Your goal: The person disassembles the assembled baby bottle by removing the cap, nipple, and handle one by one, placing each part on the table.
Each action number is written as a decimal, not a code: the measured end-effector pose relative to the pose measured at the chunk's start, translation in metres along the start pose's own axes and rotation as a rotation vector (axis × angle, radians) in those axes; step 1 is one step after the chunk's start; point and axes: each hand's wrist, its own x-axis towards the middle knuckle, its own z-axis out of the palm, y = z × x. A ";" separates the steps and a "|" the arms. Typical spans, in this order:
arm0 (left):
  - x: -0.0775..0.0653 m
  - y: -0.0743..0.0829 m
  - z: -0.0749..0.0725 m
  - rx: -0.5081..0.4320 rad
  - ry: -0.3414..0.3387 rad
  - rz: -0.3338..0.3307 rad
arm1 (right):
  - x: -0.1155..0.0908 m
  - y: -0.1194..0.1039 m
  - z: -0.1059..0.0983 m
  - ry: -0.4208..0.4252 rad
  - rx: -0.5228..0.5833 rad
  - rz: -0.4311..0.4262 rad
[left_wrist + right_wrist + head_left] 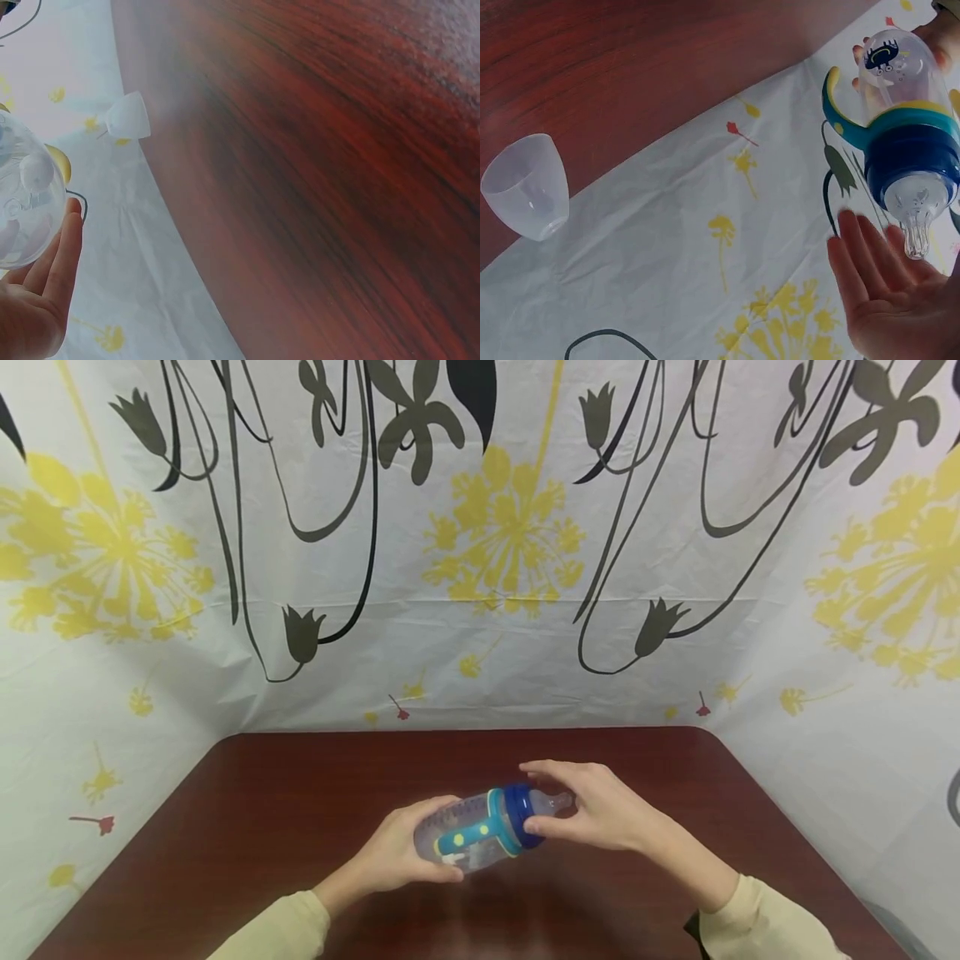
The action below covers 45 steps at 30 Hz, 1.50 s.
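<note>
Left hand: clasped round baby bottle, which is held tilted above bench; collar and teat already fitted. Right hand: fingers spread loosely at collar, no grip seen. Translucent cap: stood mouth-down on bench, unfitted, judged the part outstanding. Bench: dark red, wood-grained. Cloth: white, flower-printed, hung behind and beside.

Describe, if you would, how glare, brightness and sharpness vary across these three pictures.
Head view: soft, pale streaks of glare on the table near the bottom edge; left wrist view: the cloth looks washed out, with a grainy sheen in the table's top right corner; right wrist view: dimmer overall, yet the bottle looks fairly sharp.
</note>
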 end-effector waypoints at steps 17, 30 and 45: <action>-0.002 -0.001 0.001 -0.027 -0.022 -0.021 | -0.002 -0.002 0.003 -0.058 -0.093 -0.107; -0.004 -0.003 0.001 -0.041 -0.032 -0.023 | -0.003 0.002 0.009 -0.035 -0.079 -0.209; -0.004 -0.001 0.000 -0.029 -0.031 -0.008 | -0.005 -0.004 0.006 -0.019 -0.109 -0.033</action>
